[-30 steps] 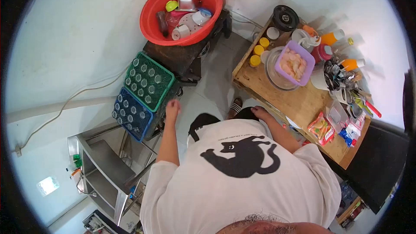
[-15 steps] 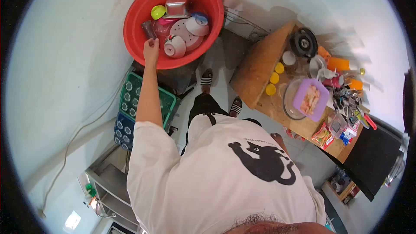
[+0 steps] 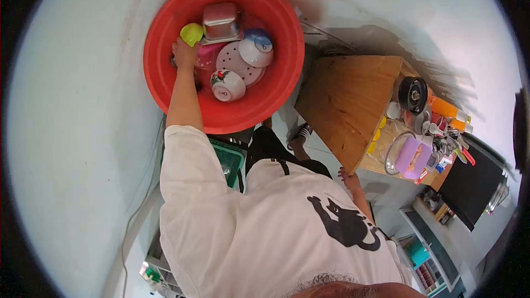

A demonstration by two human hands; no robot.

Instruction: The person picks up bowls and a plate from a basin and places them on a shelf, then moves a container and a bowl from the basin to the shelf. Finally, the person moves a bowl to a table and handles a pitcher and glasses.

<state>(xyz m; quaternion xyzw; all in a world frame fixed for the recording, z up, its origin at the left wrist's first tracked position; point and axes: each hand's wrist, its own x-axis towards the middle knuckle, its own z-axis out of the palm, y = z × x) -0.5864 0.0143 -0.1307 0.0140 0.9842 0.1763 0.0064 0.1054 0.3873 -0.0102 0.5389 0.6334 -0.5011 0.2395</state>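
My left hand [image 3: 185, 53] is down inside a large red tub [image 3: 153, 49], its fingers closed at the lower edge of a small lime-green bowl [image 3: 191, 33]. Dark bits show beside and below this hand, but it hides most of what lies under it. To its right are a steel container [image 3: 221, 20], a pink item [image 3: 210, 55] and a white plate with dark dots [image 3: 227, 58]. A blue-and-white bowl [image 3: 255, 49] and a white bowl with a rooster pattern [image 3: 227, 85] lie on that plate. My right hand [image 3: 349, 179] hangs by the wooden table's corner, fingers apart and holding nothing.
A wooden table [image 3: 342, 99] stands to the right, crowded with a black lid [image 3: 413, 95], a purple tray [image 3: 413, 157], bottles and utensils. A green crate [image 3: 229, 160] sits below the tub. The wall runs close along the left.
My left hand has moved from a dark brown item to the lime-green bowl. The view has shifted closer to the tub. My right hand now shows more fully beside the table.
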